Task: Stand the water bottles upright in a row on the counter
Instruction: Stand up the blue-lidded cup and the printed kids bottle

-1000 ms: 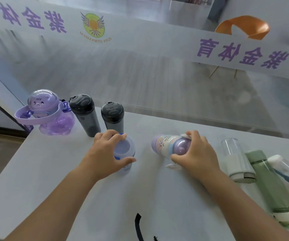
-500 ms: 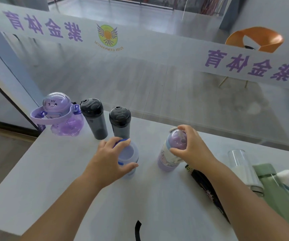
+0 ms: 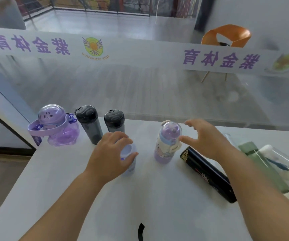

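Note:
On the white counter (image 3: 70, 188) a purple cartoon bottle (image 3: 53, 126) and two dark grey bottles (image 3: 88, 122) (image 3: 114, 120) stand upright at the back left. My left hand (image 3: 110, 155) grips the top of a pale lilac bottle (image 3: 129, 162) that stands in front of them. A purple dome-lidded bottle (image 3: 167, 141) stands upright mid-counter. My right hand (image 3: 206, 140) hovers just right of it, fingers spread, holding nothing. A black bottle (image 3: 208, 173) lies on its side beneath my right forearm. A green bottle (image 3: 262, 164) and a clear bottle (image 3: 282, 160) lie at the right.
A glass partition with purple lettering rises right behind the counter. The counter's left edge drops off beside the cartoon bottle. A black strap (image 3: 141, 231) pokes up at the near edge. An orange chair (image 3: 227, 37) stands beyond the glass.
My right hand tipped the dome-lidded purple bottle from lying to upright, then let go and drew back to the right. The black bottle came into view. My left hand stayed on the lilac bottle.

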Demonstrator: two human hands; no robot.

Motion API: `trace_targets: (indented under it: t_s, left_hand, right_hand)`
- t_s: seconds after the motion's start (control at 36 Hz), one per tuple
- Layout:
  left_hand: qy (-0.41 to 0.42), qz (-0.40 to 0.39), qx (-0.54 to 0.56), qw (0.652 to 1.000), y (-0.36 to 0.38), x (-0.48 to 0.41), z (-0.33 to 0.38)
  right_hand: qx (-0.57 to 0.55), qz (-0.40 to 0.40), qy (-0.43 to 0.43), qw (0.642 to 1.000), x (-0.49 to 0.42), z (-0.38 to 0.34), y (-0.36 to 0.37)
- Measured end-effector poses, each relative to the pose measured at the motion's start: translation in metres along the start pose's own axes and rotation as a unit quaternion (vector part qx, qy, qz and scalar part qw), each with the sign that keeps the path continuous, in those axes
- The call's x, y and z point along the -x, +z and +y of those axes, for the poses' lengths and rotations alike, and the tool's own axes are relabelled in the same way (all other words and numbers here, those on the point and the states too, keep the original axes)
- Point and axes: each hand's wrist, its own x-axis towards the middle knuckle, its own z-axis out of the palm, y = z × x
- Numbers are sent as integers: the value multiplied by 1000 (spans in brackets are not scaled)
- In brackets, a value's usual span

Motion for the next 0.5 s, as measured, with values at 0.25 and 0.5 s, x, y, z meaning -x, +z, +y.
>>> trace_targets:
  t_s: [0.25, 0.5]
  left_hand:
    - [74, -66, 21, 995, 15, 34, 24]
    - [81, -219, 30, 972, 72, 50, 43]
  right_hand:
    - [-6, -76, 144, 987, 88, 26, 3]
    - [9, -143, 239, 960, 156, 67, 14]
